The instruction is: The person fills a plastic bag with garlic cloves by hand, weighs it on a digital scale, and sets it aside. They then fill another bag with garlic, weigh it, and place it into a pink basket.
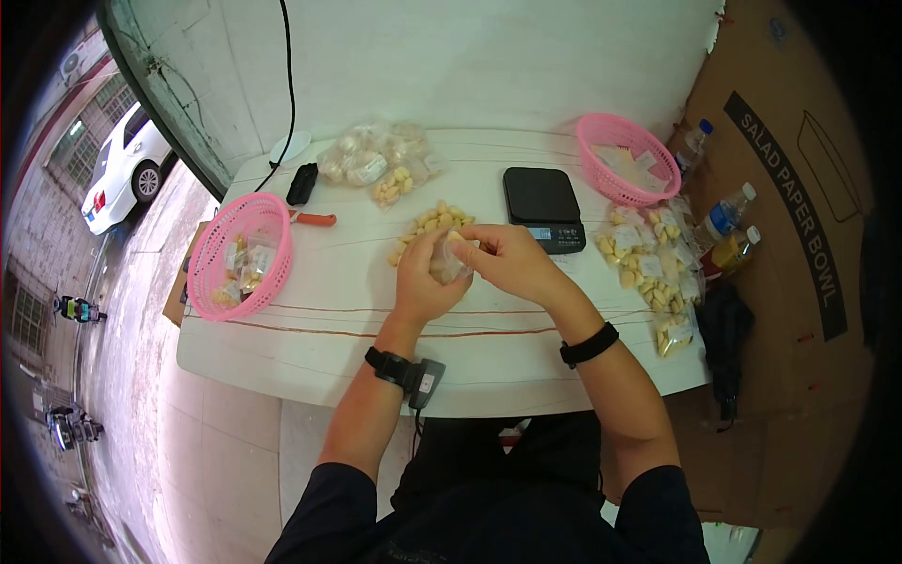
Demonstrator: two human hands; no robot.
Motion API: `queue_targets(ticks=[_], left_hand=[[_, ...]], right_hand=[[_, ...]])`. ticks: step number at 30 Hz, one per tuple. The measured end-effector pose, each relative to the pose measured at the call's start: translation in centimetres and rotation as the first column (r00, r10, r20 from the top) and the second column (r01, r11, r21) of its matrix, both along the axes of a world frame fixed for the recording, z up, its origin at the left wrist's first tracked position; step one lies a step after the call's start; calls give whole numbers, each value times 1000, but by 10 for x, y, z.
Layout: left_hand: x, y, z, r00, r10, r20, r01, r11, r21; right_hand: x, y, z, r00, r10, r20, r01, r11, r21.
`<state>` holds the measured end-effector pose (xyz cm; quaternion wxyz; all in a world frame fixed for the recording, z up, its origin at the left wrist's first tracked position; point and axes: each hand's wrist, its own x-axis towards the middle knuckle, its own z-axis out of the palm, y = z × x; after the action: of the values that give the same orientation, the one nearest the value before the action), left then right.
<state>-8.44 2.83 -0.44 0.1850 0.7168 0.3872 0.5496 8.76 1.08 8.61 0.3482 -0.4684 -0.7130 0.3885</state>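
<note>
Over the middle of the table, my left hand (423, 280) is wrapped round a small clear plastic bag (449, 267). My right hand (515, 259) has its fingers closed at the top of the same bag; whether they also pinch a clove is too small to tell. Just behind the hands lies a loose pile of peeled garlic cloves (438, 219), partly hidden by them. A black digital scale (542, 199) with a lit display stands to the right of the pile, with nothing on its plate.
Pink baskets stand left (284, 246) and back right (590, 150). Filled garlic bags (650, 266) lie at the right, by several bottles (723, 218) and a black umbrella (723, 343). An orange-handled knife (315, 219) and bulging plastic bags (366, 155) lie back left. Cardboard (780, 310) borders the right.
</note>
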Motion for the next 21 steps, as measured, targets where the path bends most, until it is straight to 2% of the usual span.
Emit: queue_targets(ticks=[2,6,8,12,14,15,17,21], left_hand=[[0,0,0,1000,14,2,-14,1000,16],[-1,-1,2,1000,9,-4,-9,1000,13],[0,-2,4,1000,4,-10,-4,1000,-7],[-3,-1,4,999,-4,-37,5,999,43],[-3,-1,2,999,-8,-32,9,1000,19],[-3,-1,1,999,-9,-32,10,1000,18],[-2,0,2,1000,12,-25,-11,1000,24],[-2,0,4,1000,16,-15,-16,999,28]], right_hand=[[1,4,-5,997,21,-70,-28,995,-98],[4,3,0,999,-5,-51,-2,990,-141],[2,-1,2,995,-75,65,73,997,24],[2,-2,6,992,-25,121,20,999,41],[4,-1,10,996,74,55,-57,963,-262],[3,-3,9,996,74,55,-57,963,-262],[0,-6,4,991,-72,-113,58,990,-127],[1,-2,-3,995,-43,-86,40,999,-36]])
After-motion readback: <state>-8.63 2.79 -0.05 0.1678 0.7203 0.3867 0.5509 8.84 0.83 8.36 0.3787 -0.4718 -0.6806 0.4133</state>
